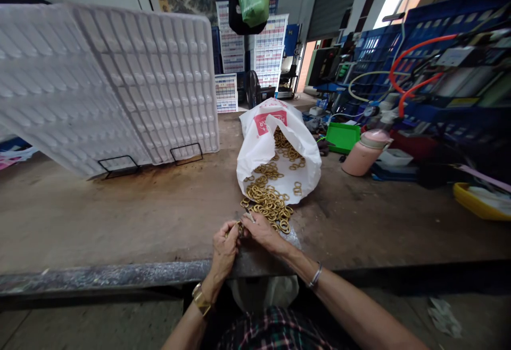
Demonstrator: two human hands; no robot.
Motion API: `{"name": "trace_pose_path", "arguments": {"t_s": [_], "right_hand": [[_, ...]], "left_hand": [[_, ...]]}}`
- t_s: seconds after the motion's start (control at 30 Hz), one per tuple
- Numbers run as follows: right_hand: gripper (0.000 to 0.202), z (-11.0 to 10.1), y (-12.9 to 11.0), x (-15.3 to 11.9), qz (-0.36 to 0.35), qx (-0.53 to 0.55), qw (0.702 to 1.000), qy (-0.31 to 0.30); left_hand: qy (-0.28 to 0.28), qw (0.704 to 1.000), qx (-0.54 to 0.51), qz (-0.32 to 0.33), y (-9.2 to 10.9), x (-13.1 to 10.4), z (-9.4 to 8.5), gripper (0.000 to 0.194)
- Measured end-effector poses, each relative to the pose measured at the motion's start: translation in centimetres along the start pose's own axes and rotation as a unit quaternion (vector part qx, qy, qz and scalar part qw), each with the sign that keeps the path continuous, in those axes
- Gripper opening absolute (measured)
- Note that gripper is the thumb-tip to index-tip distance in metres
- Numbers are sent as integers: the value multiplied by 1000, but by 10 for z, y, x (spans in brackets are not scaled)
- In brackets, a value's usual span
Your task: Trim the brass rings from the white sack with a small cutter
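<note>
Left grip [224,242]: gold ring [239,226] | ring pile [268,201], white sack [249,153] ahead | bottle [364,155] rightward

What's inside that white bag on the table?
Brass-coloured rings; more lie on the table by its mouth. The white bag's plastic covers the far end, hiding whatever is there.

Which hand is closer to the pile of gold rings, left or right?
Right. The right hand is at the near left edge of the pile of gold rings; the left hand is further left, nearer the front edge of the table.
</note>
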State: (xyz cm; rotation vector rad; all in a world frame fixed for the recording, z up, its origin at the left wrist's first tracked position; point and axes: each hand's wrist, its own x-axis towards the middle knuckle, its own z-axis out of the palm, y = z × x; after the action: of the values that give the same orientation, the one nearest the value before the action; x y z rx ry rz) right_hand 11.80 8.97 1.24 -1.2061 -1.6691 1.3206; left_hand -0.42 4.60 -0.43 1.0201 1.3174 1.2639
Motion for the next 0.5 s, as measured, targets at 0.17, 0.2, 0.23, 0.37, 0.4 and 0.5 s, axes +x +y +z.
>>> {"name": "trace_pose_path", "arguments": {"t_s": [0.17,0.2,0.23,0.37,0.4,0.5], "right_hand": [[22,5,12,8,-5,-23,1000,21],[20,6,14,9,-11,-38,999,28],[18,6,15,10,-17,-54,998,34],[18,6,13,10,-35,-94,994,33],[18,6,11,9,-34,-97,994,28],[18,5,7,6,-34,-98,995,15]], "left_hand": [[-20,999,-16,-31,3,-3,-1,37],[-26,998,-24,-44,3,-3,-1,38],[-30,997,-33,-56,3,-3,-2,38],[-47,993,-74,-76,-1,-2,-3,38],[-53,992,-85,-80,-1,-2,-3,39],[-71,987,-113,-94,0,-2,-2,39]]}}
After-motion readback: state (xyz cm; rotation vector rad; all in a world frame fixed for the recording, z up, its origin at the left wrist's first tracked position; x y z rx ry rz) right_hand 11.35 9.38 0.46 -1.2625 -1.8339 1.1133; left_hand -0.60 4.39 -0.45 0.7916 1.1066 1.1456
